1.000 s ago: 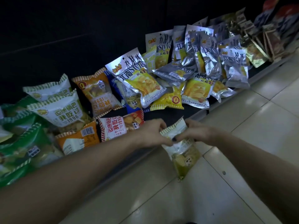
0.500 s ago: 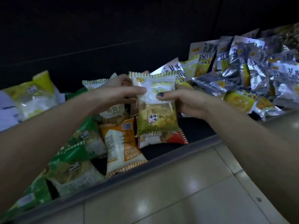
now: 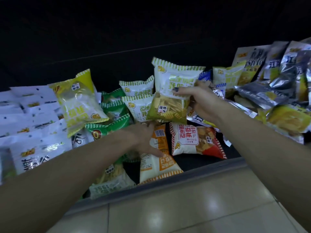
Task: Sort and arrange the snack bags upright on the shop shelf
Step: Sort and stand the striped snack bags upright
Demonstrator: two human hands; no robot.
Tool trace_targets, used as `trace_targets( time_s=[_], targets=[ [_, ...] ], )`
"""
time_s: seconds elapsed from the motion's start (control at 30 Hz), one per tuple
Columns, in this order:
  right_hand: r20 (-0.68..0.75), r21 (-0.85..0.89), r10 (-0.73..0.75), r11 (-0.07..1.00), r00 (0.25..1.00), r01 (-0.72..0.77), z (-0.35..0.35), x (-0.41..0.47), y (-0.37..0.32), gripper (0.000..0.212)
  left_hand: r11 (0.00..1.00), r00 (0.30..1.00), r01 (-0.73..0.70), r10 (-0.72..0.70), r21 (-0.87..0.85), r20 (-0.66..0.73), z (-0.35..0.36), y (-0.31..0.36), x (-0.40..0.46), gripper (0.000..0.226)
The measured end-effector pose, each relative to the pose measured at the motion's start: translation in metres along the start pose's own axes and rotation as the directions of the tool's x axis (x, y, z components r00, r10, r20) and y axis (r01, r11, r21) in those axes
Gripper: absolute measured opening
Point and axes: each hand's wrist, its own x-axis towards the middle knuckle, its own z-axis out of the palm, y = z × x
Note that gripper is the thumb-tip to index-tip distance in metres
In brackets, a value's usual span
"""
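- Right hand (image 3: 204, 105) pinches a white-and-olive crinkled snack bag with a clear window (image 3: 171, 91), upright, above the middle of the dark shop shelf (image 3: 210, 167), not yet set down.
- Left hand (image 3: 144, 138) has fingers spread flat on an orange-and-white bag (image 3: 158, 158) lying face down at the shelf's front edge; grips nothing.
- Done: two matching white-green bags (image 3: 138, 98) upright-ish towards the back.
- Left: red-and-white bag (image 3: 195, 140) flat, green bags (image 3: 114, 121) jumbled, silver foil bags (image 3: 277, 91) heaped at the right end.
- Judgement: early stage, most still unsorted.
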Motion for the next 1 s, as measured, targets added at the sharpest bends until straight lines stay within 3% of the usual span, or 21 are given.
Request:
trace_targets(
  time_s=[0.13,0.23,0.33,0.53,0.6,0.7,0.83,0.9,1.0],
  targets=[
    [0.012,-0.037,-0.031,0.999,0.999,0.032,0.011,0.006,0.009,0.06,0.999,0.998,-0.045,0.045,-0.001,-0.053,-0.007,0.001,-0.003,0.111],
    [0.025,-0.056,-0.052,0.997,0.998,0.053,0.017,0.01,0.012,0.066,0.994,0.984,-0.104,0.107,0.025,-0.145,-0.008,-0.003,-0.012,0.111],
    [0.055,-0.096,-0.049,0.994,0.997,0.054,0.024,0.014,0.011,0.076,0.986,0.972,-0.139,0.153,0.088,-0.176,-0.012,-0.004,-0.026,0.083],
    [0.145,-0.394,0.007,0.918,0.989,0.051,0.043,0.009,0.028,0.059,0.959,0.902,-0.272,0.282,0.076,-0.327,-0.036,0.012,-0.05,0.049],
    [0.172,-0.529,0.048,0.847,0.984,0.051,0.048,0.005,0.037,0.059,0.963,0.914,-0.262,0.268,0.062,-0.305,-0.042,0.01,-0.051,0.047],
    [0.198,-0.597,0.111,0.801,0.974,0.03,0.048,0.006,0.045,0.073,0.965,0.928,-0.264,0.251,-0.009,-0.276,-0.046,-0.005,-0.05,0.046],
    [0.227,-0.66,0.171,0.751,0.959,0.022,0.044,0.008,0.049,0.07,0.956,0.853,-0.266,0.174,-0.122,-0.492,-0.055,-0.036,-0.048,0.028],
    [0.225,-0.685,0.173,0.728,0.959,0.029,0.046,0.006,0.049,0.067,0.977,0.829,-0.19,0.105,-0.1,-0.549,-0.055,-0.053,-0.042,0.039],
    [0.241,-0.722,0.253,0.692,0.937,-0.001,0.042,0.006,0.049,0.073,0.998,0.883,-0.055,0.044,-0.01,-0.467,-0.044,-0.056,-0.034,0.067]
  ],
)
